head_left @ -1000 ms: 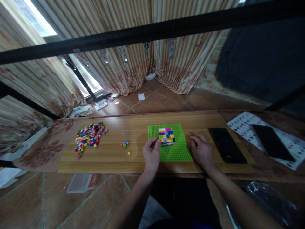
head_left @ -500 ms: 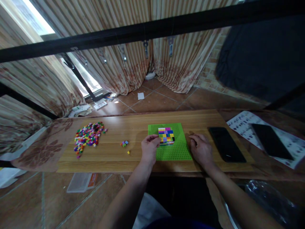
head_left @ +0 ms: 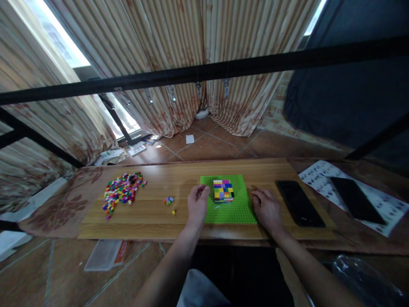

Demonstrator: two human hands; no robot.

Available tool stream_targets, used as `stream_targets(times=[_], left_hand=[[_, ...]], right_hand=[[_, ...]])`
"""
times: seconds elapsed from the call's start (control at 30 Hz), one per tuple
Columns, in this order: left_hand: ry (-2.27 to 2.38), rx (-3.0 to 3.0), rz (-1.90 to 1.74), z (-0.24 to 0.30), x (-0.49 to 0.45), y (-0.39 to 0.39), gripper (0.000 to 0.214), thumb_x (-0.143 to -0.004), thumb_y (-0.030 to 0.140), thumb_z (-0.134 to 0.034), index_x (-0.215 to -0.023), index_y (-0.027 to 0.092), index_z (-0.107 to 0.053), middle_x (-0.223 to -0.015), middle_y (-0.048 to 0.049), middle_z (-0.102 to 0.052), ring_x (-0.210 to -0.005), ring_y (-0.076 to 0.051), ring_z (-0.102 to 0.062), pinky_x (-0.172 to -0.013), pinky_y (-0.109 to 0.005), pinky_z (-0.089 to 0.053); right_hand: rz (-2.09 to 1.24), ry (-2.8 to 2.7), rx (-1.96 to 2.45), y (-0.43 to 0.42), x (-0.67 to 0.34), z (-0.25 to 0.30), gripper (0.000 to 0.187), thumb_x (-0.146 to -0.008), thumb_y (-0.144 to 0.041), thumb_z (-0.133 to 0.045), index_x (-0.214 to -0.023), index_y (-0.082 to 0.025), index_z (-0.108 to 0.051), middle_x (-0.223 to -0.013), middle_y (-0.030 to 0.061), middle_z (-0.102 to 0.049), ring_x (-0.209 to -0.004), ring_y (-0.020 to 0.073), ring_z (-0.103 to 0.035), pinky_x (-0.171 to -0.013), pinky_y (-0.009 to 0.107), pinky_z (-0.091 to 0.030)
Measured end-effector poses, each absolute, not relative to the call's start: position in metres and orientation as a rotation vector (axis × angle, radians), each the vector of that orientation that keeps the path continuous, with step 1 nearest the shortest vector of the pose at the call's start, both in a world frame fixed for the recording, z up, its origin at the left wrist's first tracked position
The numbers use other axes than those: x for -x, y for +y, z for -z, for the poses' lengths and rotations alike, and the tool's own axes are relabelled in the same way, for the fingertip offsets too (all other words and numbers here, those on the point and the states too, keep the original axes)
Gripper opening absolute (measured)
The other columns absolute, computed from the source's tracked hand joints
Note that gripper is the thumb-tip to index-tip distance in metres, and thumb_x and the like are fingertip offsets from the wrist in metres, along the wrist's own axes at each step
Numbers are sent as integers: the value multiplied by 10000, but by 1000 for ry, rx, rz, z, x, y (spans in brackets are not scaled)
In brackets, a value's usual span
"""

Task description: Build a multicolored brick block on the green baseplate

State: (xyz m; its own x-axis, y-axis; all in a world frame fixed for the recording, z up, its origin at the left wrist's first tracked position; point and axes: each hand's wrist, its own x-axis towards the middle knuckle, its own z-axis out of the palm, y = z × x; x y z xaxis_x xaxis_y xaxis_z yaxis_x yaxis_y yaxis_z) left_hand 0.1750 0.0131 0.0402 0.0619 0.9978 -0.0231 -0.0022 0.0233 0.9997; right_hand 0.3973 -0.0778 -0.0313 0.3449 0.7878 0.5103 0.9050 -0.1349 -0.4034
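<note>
On the green studded baseplate sits a low square block of toy bricks, in mixed white, pink, blue, yellow and orange. My left hand hovers over the plate's left edge, just beside the block and apart from it. Its fingers are curled together; whatever may be between the fingertips is hidden. Along the plate's right edge, my right hand rests loosely closed on the wooden board, with no brick visible in it. A small cluster of bricks and a single yellow brick lie left of my left hand.
A large heap of loose bricks covers the left part of the wooden board. Right of my right hand lies a black phone-like slab. Beyond it, another dark device rests on a printed sheet. A black bar crosses behind.
My left hand has drawn back leftward from the brick block, uncovering its left side. The whole view has tilted up slightly. My right hand stays beside the plate.
</note>
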Motion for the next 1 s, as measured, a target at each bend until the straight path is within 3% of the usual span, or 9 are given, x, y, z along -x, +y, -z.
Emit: stream_targets(times=[0.17,0.33,0.57,0.83,1.0], left_hand=[[1107,-2200,-984,-67,-200,18,443,-861,361,-515,-1255,159,-529,-1307,-156,-538,-1226,-274,-474,-1045,-454,-351],[1129,-2583,-489,-71,-238,22,619,-904,529,-375,-1391,148,-405,-1461,-190,-384,-1377,-358,-286,-1081,-623,-216],[1186,-2715,-241,-61,-242,25,694,-909,610,-175,-1426,183,-353,-1455,-160,-393,-1355,-332,-305,-1071,-611,-251],[1162,-2641,-302,-75,-241,20,663,-916,591,-196,-1386,174,-407,-1428,-166,-422,-1330,-330,-349,-1065,-620,-256],[1283,-2555,-720,-74,-196,4,583,-927,526,-305,-1418,214,-334,-1504,-126,-323,-1388,-284,-267,-1101,-599,-222]], right_hand=[[227,-1485,1955,-78,-398,33,257,-864,-228,-424,-956,-189,-661,-1005,100,-634,-937,236,-566,-861,398,-470],[199,-1491,1953,-78,-398,33,269,-884,-251,-413,-968,-183,-659,-994,101,-640,-923,231,-578,-837,383,-478],[182,-1506,1917,-79,-401,38,291,-896,-298,-411,-976,-181,-665,-980,110,-645,-909,235,-586,-842,382,-476],[239,-1568,1929,-81,-400,33,302,-895,-304,-391,-961,-175,-655,-977,101,-650,-888,236,-594,-819,364,-480],[312,-1593,1991,-82,-402,35,335,-891,-308,-352,-948,-171,-652,-996,102,-650,-898,240,-599,-818,362,-487]])
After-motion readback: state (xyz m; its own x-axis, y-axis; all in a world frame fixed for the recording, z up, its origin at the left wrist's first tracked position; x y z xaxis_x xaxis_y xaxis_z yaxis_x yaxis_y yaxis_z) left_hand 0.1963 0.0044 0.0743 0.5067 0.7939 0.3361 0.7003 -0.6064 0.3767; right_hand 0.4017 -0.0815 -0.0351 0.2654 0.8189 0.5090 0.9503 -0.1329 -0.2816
